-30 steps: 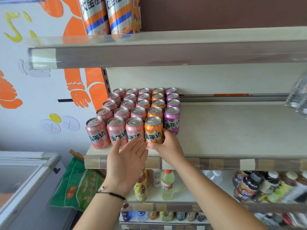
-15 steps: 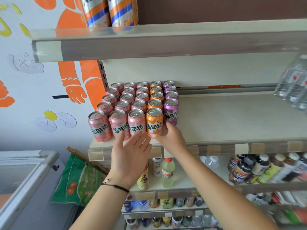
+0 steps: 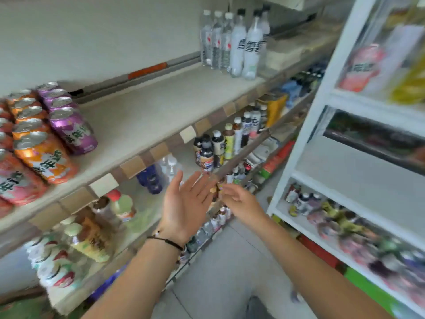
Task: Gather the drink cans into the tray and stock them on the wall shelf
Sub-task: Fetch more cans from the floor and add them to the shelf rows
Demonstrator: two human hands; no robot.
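So both hands are off the cans and empty here. The left hand (image 3: 186,203) is held out flat in mid-air, palm turned up-ish and fingers (image 3: 202,184) straight and spread a bit, gripping nothing; there's a thin black bracelet (image 3: 166,241) on that wrist. The right hand (image 3: 241,201) is just beside it, almost touching at the fingertips, with its fingers loosely relaxed and a bit motion-blurred, and it isn't holding anything either as far as I can see. The drink cans (image 3: 43,143) are sitting on the wall shelf (image 3: 161,111) at its far left end, packed in tight rows: a purple row on the right edge of the block, orange next to it, pink ones further left and cut off by the frame. The rest of that shelf board is bare until a cluster of clear water bottles (image 3: 232,40) standing upright at the far end. Lower shelves hold a mix of bottled drinks (image 3: 218,146), all pretty smeared by blur. On the right there's a white rack (image 3: 305,134) with more packaged stuff, too blurry to name. Grey tiled floor (image 3: 218,272) between the two.
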